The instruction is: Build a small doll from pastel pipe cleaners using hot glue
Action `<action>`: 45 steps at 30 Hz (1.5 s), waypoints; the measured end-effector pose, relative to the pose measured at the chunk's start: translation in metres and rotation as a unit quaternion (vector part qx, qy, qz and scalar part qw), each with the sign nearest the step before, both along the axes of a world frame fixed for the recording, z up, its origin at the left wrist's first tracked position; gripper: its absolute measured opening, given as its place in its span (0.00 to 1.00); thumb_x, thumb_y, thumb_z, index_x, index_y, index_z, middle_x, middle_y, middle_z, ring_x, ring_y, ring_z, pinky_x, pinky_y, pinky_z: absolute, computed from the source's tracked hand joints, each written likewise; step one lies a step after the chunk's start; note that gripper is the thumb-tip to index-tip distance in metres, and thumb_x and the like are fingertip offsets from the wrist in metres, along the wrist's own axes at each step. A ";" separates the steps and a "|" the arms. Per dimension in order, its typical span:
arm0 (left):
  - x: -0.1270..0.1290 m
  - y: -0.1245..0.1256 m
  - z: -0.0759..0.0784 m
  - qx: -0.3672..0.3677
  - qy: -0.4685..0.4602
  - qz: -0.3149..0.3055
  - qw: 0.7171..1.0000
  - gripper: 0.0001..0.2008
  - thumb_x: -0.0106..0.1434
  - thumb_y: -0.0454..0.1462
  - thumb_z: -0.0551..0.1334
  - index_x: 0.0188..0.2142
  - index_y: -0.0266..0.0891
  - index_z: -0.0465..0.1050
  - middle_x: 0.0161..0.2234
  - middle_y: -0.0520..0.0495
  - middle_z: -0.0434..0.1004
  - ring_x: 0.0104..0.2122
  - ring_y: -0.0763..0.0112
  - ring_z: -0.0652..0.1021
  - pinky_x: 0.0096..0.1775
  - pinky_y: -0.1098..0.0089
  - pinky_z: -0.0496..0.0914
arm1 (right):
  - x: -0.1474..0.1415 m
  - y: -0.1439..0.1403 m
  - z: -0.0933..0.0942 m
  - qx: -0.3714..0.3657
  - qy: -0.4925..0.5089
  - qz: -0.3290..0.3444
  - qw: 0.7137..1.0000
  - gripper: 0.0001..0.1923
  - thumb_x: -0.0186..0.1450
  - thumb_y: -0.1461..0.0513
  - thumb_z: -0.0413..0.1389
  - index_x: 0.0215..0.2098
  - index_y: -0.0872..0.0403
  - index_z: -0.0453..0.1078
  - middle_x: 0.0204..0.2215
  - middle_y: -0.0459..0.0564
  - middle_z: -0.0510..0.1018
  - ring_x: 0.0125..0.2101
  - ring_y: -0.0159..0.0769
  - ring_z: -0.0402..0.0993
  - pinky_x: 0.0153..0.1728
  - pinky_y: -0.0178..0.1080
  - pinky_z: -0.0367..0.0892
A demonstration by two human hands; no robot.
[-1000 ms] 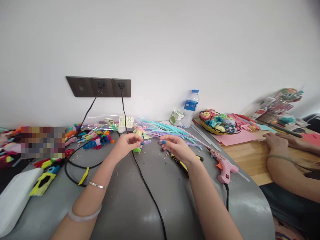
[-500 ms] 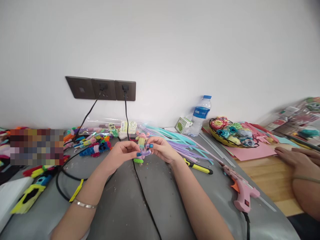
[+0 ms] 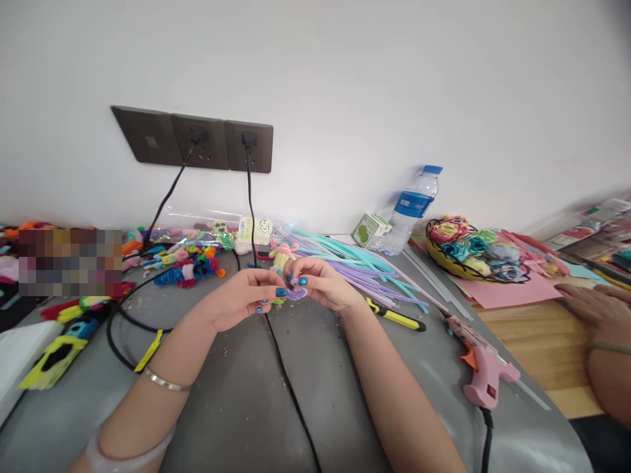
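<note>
My left hand [image 3: 244, 297] and my right hand [image 3: 318, 284] meet over the grey table [image 3: 236, 407], fingertips pinching a small curled purple pipe cleaner piece [image 3: 296, 292] between them. Just behind the fingers stands a little pipe cleaner doll [image 3: 282, 255] with a yellow body and pink top. A spread of loose purple and teal pipe cleaners [image 3: 355, 266] lies to the right of my right hand.
A black cable [image 3: 288, 387] runs from the wall sockets [image 3: 197, 140] under my hands. A yellow utility knife [image 3: 397, 318], pink glue gun [image 3: 486, 372], water bottle [image 3: 411, 209], basket of fabric flowers [image 3: 468, 248] and colourful craft bits [image 3: 185, 269] lie around. Another person's hand [image 3: 596, 309] rests at right.
My right hand came in from the pipe cleaner pile to meet the left; both now pinch the purple piece. The view shifted left and down.
</note>
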State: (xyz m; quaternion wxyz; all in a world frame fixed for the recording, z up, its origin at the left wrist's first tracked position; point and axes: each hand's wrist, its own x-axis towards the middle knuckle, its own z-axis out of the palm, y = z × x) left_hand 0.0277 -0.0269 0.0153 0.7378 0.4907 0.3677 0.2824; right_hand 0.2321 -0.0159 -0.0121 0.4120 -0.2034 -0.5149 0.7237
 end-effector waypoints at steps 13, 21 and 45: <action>0.002 -0.001 0.000 -0.021 -0.005 -0.019 1.000 0.14 0.46 0.41 0.75 0.27 0.36 0.77 0.24 0.51 0.70 0.21 0.79 0.65 0.23 0.73 0.60 | -0.001 0.000 -0.005 0.009 -0.012 0.014 1.000 0.13 0.56 0.55 0.70 0.30 0.54 0.75 0.32 0.47 0.75 0.30 0.31 0.70 0.31 0.34 0.70; 0.001 0.000 -0.002 -0.015 -0.010 -0.022 1.000 0.14 0.47 0.42 0.75 0.28 0.36 0.78 0.28 0.49 0.74 0.22 0.79 0.66 0.26 0.73 0.62 | -0.001 0.000 -0.004 0.004 0.003 0.030 1.000 0.16 0.57 0.53 0.70 0.29 0.54 0.73 0.30 0.45 0.73 0.28 0.28 0.68 0.29 0.32 0.67; -0.003 0.001 0.000 -0.039 0.003 -0.055 0.998 0.11 0.52 0.38 0.74 0.32 0.35 0.80 0.28 0.50 0.73 0.25 0.79 0.67 0.27 0.74 0.62 | 0.010 0.003 -0.007 -0.001 0.014 0.040 0.999 0.14 0.62 0.54 0.66 0.33 0.56 0.75 0.32 0.47 0.76 0.28 0.27 0.71 0.32 0.31 0.69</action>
